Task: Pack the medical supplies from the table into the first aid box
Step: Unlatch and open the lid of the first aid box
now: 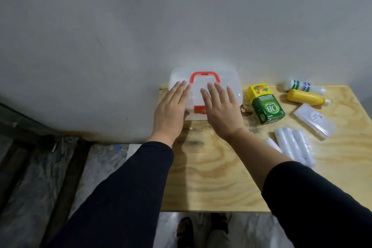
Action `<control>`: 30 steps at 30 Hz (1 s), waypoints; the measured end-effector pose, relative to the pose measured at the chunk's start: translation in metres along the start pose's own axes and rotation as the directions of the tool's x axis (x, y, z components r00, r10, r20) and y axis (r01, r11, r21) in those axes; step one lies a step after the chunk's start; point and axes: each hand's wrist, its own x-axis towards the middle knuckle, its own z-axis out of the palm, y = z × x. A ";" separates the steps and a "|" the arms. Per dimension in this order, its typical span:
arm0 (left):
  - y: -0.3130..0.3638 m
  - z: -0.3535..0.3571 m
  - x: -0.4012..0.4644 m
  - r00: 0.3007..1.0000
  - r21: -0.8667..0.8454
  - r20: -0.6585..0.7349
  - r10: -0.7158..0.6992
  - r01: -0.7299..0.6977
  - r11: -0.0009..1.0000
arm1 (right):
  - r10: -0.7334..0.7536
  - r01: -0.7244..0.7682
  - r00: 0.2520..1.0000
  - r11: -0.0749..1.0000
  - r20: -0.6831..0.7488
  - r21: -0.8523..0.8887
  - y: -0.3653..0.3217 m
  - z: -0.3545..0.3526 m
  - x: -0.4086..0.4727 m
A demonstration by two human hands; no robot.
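Note:
A translucent white first aid box with a red handle and a red front latch stands shut at the table's back left corner, against the wall. My left hand lies flat over the box's left part, fingers spread. My right hand is spread over its right part. To the right lie a green and yellow carton, a white tube with green stripes, a yellow bottle, a clear flat packet and white wrapped rolls.
The plywood table ends just left of the box and at the front edge near my body. A grey wall rises right behind the box. Below the table lie a marbled floor and my sandalled feet.

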 end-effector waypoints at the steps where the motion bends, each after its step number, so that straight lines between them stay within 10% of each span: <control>1: -0.001 0.001 0.001 1.000 0.000 -0.005 0.004 -0.004 1.000 | 0.009 -0.009 1.000 1.000 0.014 -0.009 -0.002 -0.003 0.000; 30: 0.004 -0.005 0.002 1.000 0.051 -0.004 0.017 -0.016 0.999 | 0.090 -0.089 0.995 0.996 0.052 -0.019 -0.013 -0.012 -0.005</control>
